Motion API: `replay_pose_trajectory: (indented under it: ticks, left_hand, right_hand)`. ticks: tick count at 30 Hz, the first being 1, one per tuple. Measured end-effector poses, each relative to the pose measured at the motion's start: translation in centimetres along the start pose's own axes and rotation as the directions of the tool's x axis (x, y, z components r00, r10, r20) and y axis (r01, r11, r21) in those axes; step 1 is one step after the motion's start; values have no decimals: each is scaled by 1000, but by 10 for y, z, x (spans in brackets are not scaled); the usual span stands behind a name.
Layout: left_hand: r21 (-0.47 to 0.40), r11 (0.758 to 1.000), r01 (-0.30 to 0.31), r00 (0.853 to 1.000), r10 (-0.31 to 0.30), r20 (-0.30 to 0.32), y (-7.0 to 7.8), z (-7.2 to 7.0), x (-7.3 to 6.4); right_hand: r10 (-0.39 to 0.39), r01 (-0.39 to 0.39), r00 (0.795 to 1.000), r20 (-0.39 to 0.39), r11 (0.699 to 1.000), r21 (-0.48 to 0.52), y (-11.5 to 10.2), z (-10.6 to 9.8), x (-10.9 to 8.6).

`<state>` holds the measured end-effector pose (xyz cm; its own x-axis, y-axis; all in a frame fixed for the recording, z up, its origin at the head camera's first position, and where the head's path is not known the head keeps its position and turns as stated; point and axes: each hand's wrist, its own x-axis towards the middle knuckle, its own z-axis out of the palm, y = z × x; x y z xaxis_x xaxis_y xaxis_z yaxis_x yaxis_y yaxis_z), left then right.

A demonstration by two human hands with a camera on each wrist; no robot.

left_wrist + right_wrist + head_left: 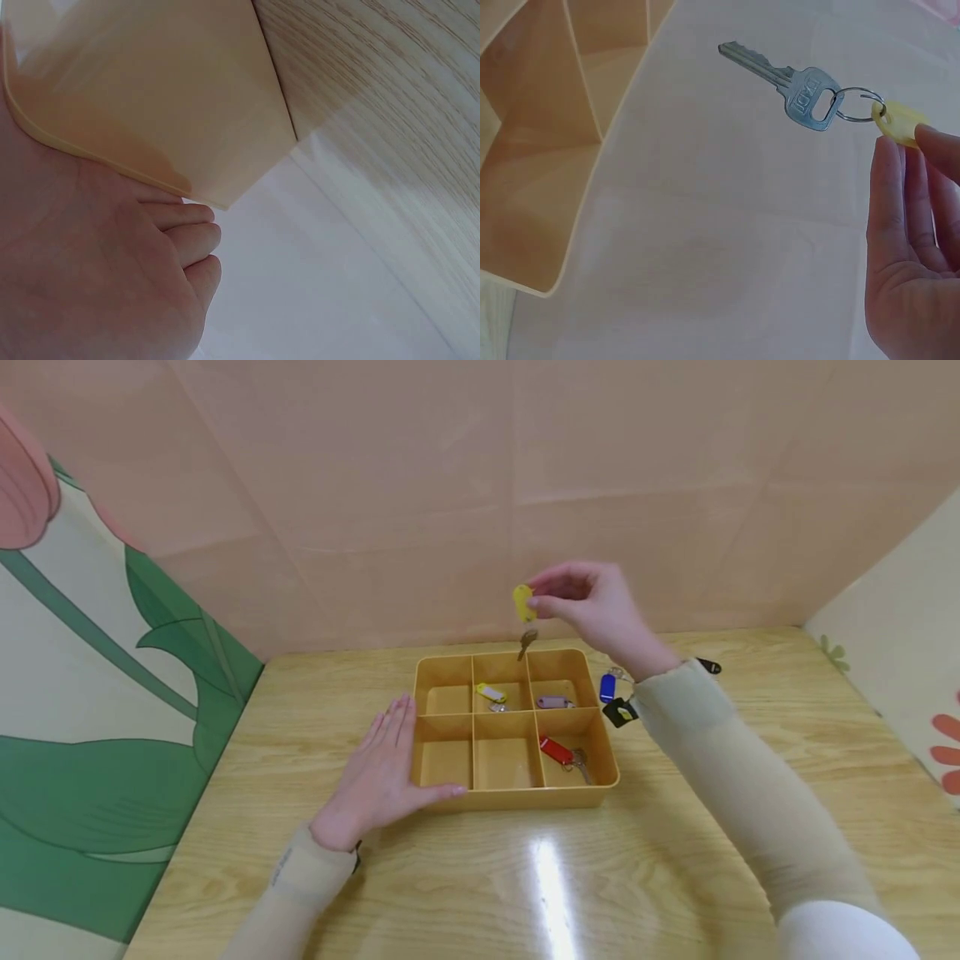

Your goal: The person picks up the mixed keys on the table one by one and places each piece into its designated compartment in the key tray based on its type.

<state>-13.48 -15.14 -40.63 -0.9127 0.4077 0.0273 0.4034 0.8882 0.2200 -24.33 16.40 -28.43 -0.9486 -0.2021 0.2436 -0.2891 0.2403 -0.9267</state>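
- Head view: beige sleeves [750, 785] lay nearest the camera, extending over a wood-grain table [660, 877] toward a six-compartment tray [517, 800].
- Head view: left hand [378, 777] was spread, its fingers straight along the tray's left wall and its thumb over the near rim.
- Head view: right hand [596, 606] pinched a yellow tag [523, 602] between thumb and fingers; a key [527, 642] hung beneath it, over the far side of the tray.
- Head view: the far-middle compartment held a second yellow tag [491, 692]; far right, a purple tag [553, 702]; near right, a red tag [556, 750] with its key.
- Head view: a blue tag [607, 687] lay just beside the tray's right wall, and a black tag [708, 666] lay farther right.
- Left wrist view: the left palm was nearest — its upper edge met the tray rim, with fingertips near a tray corner.
- Right wrist view: the right hand gripped the yellow tag at the frame's right edge; a split ring [855, 119] joined tag and key — the key pointed toward the tray, apart from it.
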Motion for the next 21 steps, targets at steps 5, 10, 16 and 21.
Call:
replay_pose_trajectory:
  ticks: [5,10,16,21]
  left_hand:
    - [3,1000,1,1000,-1,1,0,0,1]
    - [0,1000,1,1000,-1,5,1,-1,1]
    - [-6,1000,4,1000,-4,7,2,-1,1]
    - [-13,1000,6,1000,-6,14,2,0,1]
  right_hand:
    - [0,1,1000,27,999,-40,9,6,1]
    - [22,-18,998,65,998,-58,18,12,-1]
    - [37,-32,996,82,997,-66,28,17,-4]
    - [47,-40,994,95,996,-74,35,22,-3]
